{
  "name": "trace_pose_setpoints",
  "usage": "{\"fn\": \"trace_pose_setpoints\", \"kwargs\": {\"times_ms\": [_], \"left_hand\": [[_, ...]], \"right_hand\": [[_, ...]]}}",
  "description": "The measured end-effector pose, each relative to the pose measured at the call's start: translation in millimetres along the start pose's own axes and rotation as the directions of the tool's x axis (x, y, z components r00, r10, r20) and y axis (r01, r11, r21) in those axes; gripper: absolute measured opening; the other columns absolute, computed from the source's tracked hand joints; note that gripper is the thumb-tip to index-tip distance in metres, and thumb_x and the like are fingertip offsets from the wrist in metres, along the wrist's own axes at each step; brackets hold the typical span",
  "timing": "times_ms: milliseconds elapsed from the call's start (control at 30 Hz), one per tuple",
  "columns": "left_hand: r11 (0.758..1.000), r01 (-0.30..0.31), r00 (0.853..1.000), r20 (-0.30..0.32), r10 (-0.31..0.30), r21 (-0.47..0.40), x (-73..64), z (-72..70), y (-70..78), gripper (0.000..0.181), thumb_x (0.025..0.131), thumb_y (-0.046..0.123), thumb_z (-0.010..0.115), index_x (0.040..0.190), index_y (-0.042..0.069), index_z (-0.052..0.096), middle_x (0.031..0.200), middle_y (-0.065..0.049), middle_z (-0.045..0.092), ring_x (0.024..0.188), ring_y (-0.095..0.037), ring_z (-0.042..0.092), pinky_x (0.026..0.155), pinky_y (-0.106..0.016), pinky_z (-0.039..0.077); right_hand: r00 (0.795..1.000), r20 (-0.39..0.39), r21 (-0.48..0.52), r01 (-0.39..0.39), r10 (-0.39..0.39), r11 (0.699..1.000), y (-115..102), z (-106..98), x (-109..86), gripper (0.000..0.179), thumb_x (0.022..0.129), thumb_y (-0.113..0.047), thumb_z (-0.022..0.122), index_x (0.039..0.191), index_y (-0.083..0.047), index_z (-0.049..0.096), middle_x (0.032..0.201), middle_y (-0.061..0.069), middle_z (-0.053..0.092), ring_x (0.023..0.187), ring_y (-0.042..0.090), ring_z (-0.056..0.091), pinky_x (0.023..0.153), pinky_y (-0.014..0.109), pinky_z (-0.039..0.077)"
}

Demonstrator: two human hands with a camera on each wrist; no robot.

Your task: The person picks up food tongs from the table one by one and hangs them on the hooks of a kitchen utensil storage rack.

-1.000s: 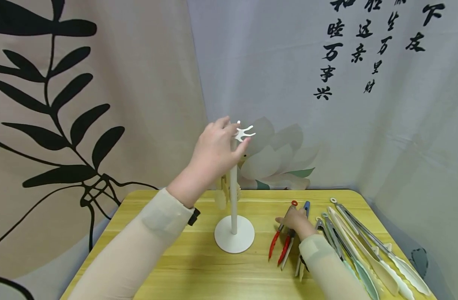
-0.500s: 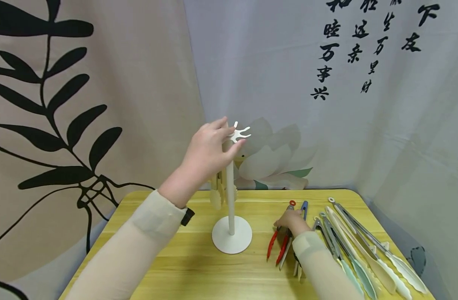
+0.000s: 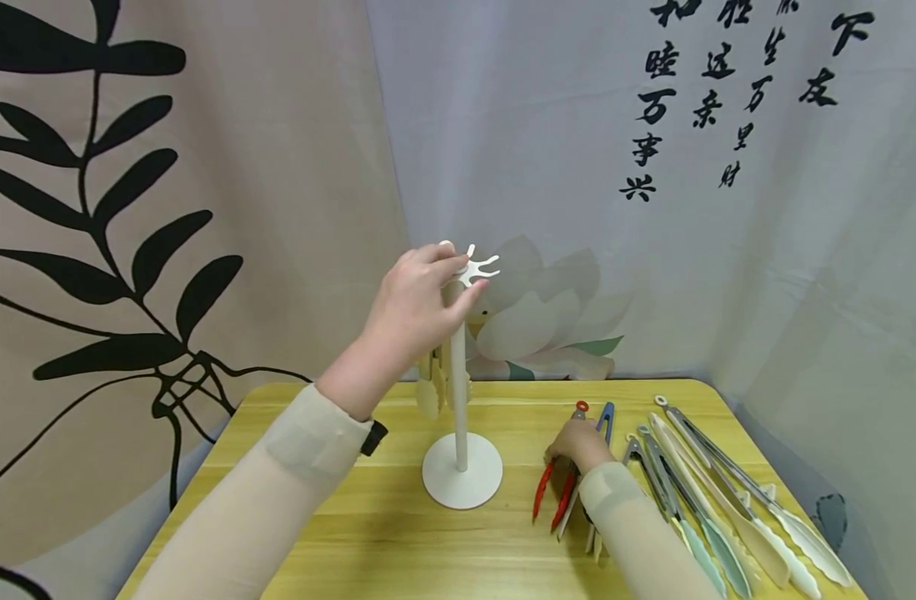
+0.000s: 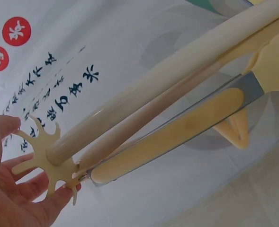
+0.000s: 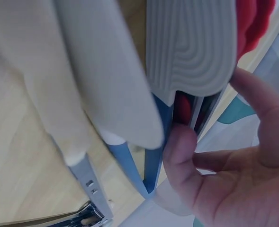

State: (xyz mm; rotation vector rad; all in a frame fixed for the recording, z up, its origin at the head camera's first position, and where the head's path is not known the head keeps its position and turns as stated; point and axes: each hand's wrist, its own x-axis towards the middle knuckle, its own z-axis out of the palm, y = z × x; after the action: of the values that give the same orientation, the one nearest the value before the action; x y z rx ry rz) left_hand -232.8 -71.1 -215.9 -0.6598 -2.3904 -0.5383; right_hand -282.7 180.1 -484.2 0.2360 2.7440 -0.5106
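Observation:
My left hand (image 3: 420,296) grips the hooked top of a white utensil stand (image 3: 460,392), its fingers spread round the hook disc (image 4: 40,153) in the left wrist view. Yellow tongs (image 4: 177,130) with metal-edged handles hang from one hook beside the pole. On the table, my right hand (image 3: 580,446) holds red-tipped tongs (image 3: 542,493) near their ringed end. In the right wrist view, the thumb and fingers close about their metal handle, partly hidden behind a pale ridged head. Blue-handled tongs (image 3: 608,419) lie right beside that hand.
Several more tongs lie at the right of the wooden table (image 3: 352,533), among them green-tipped tongs (image 3: 720,542) and long white-tipped tongs (image 3: 810,529). The stand's round base (image 3: 462,492) is mid-table. A printed curtain (image 3: 300,167) hangs behind.
My right hand has shifted slightly left, its fingers now curled in round the red-tipped tongs. The left hand stays on the stand's top. The head view has drifted a little.

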Motion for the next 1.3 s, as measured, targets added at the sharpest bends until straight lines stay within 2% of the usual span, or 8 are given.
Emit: {"fn": "trace_pose_setpoints", "kwargs": {"times_ms": [267,467,600,700,833,1067,1200,1300], "left_hand": [[0.999,-0.028,1.0,-0.006,0.028,-0.018,-0.1,-0.3,-3.8,0.039,0.089,0.038,0.063,0.117,0.01,0.068,0.114,-0.004,0.063,0.104,-0.025,0.055,0.092,-0.036,0.046],[0.997,-0.042,0.999,-0.031,0.04,-0.07,-1.9,-0.6,-7.6,0.037,0.088,0.036,0.065,0.115,0.01,0.069,0.121,-0.007,0.065,0.116,-0.025,0.055,0.1,-0.037,0.044],[0.996,-0.039,0.999,-0.029,0.036,-0.084,-2.9,-1.5,-8.2,0.037,0.088,0.036,0.065,0.114,0.01,0.069,0.121,-0.007,0.065,0.119,-0.025,0.055,0.101,-0.037,0.044],[0.996,-0.035,0.999,-0.023,0.034,-0.087,-3.2,-2.3,-7.7,0.036,0.088,0.036,0.065,0.113,0.01,0.069,0.122,-0.007,0.064,0.119,-0.025,0.054,0.101,-0.037,0.044],[0.995,-0.034,0.999,-0.021,0.033,-0.095,-3.2,-2.1,-7.3,0.036,0.089,0.035,0.065,0.114,0.01,0.069,0.121,-0.007,0.064,0.118,-0.026,0.054,0.101,-0.037,0.044],[0.995,-0.031,0.999,-0.017,0.029,-0.099,-3.6,-0.9,-7.2,0.036,0.088,0.035,0.065,0.114,0.01,0.069,0.117,-0.007,0.065,0.114,-0.025,0.054,0.095,-0.035,0.047],[0.994,-0.03,0.999,-0.022,0.028,-0.103,-4.1,-0.5,-7.9,0.036,0.088,0.035,0.065,0.114,0.01,0.07,0.115,-0.006,0.065,0.112,-0.024,0.055,0.093,-0.034,0.048],[0.994,-0.029,0.999,-0.023,0.027,-0.101,-4.5,-0.6,-9.0,0.036,0.088,0.035,0.065,0.114,0.011,0.069,0.115,-0.006,0.065,0.111,-0.024,0.055,0.091,-0.034,0.049]], "right_hand": [[1.0,-0.015,-0.003,0.006,-0.006,1.0,-2.9,-0.9,-7.1,0.051,0.067,-0.033,0.083,0.093,0.007,0.066,0.109,0.035,0.049,0.081,0.032,0.054,0.071,0.043,0.052],[1.0,-0.025,-0.032,0.01,-0.011,0.999,-4.9,-1.0,-7.9,0.045,0.065,-0.032,0.085,0.087,0.003,0.069,0.099,0.026,0.059,0.079,0.03,0.056,0.069,0.04,0.052],[1.0,-0.019,-0.035,-0.002,0.002,0.999,-8.6,-1.0,-8.1,0.052,0.065,-0.032,0.085,0.095,0.007,0.067,0.108,0.033,0.055,0.088,0.035,0.055,0.074,0.043,0.053],[0.999,-0.021,-0.018,-0.024,0.024,1.0,-11.2,-0.2,-7.6,0.056,0.067,-0.03,0.084,0.099,0.012,0.064,0.108,0.036,0.049,0.087,0.036,0.054,0.075,0.046,0.052],[0.999,-0.025,-0.021,-0.031,0.031,0.999,-12.7,2.5,-3.4,0.05,0.068,-0.027,0.081,0.094,0.012,0.063,0.1,0.032,0.047,0.079,0.031,0.052,0.07,0.041,0.05],[1.0,-0.01,-0.099,0.007,-0.008,0.995,-11.3,6.9,8.0,0.035,0.075,-0.024,0.067,0.085,0.009,0.062,0.087,0.019,0.049,0.079,0.025,0.041,0.062,0.03,0.038],[1.0,-0.013,-0.024,0.01,-0.011,1.0,-8.8,6.0,9.7,0.038,0.074,-0.021,0.066,0.09,0.013,0.059,0.09,0.021,0.049,0.082,0.028,0.041,0.063,0.031,0.041],[1.0,-0.021,0.074,0.013,-0.011,0.997,-6.7,3.5,10.1,0.051,0.075,-0.02,0.066,0.108,0.017,0.053,0.103,0.028,0.046,0.089,0.032,0.042,0.066,0.035,0.044]]}}
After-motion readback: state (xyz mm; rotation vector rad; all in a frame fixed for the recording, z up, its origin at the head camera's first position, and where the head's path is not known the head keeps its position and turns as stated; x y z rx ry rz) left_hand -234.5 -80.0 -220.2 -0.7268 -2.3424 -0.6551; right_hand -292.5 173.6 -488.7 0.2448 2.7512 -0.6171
